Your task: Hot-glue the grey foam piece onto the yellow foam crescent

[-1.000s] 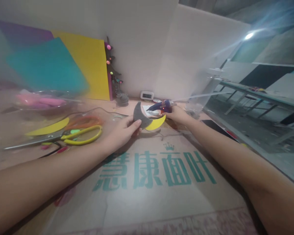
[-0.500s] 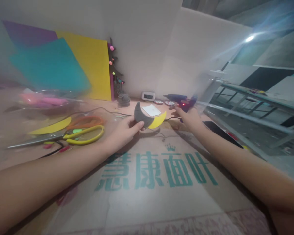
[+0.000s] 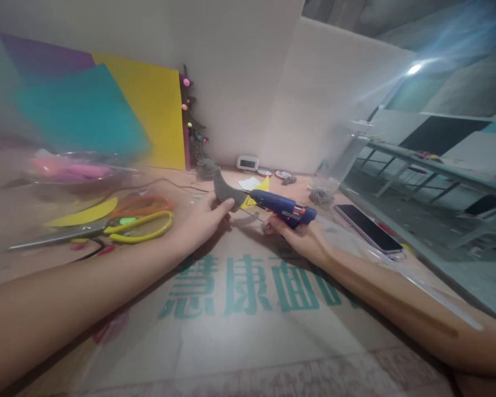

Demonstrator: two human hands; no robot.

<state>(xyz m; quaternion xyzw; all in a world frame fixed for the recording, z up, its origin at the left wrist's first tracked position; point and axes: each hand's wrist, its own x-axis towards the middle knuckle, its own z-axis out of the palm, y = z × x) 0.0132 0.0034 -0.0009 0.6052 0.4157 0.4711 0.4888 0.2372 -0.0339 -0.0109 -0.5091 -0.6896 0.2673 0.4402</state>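
Observation:
Between the thumb and fingers of my left hand (image 3: 210, 220) is a crescent piece, grey (image 3: 228, 188) on its left part and yellow (image 3: 261, 193) on its right. My right hand (image 3: 294, 234) is closed around a blue hot glue gun (image 3: 281, 208) with a small red light lit. Its nozzle points left and lies at the crescent, near where grey meets yellow; whether it touches, I cannot tell. Left of my left hand lie large scissors (image 3: 143, 227) with yellow and orange handles, and a yellow crescent cutout (image 3: 85, 212) behind their blades.
A phone (image 3: 370, 227) lies at the table's right edge, near a grey coil (image 3: 320, 197). At the back stand a small white clock (image 3: 247, 162) and a decorated little tree (image 3: 195, 132). Coloured sheets (image 3: 82, 110) lean on the wall above a clear tray (image 3: 76, 168) of pink items.
My right hand has brought the glue gun left and nearer, from the back right to the crescent. The phone and grey coil are now uncovered. My left hand keeps its hold, with the crescent slightly turned.

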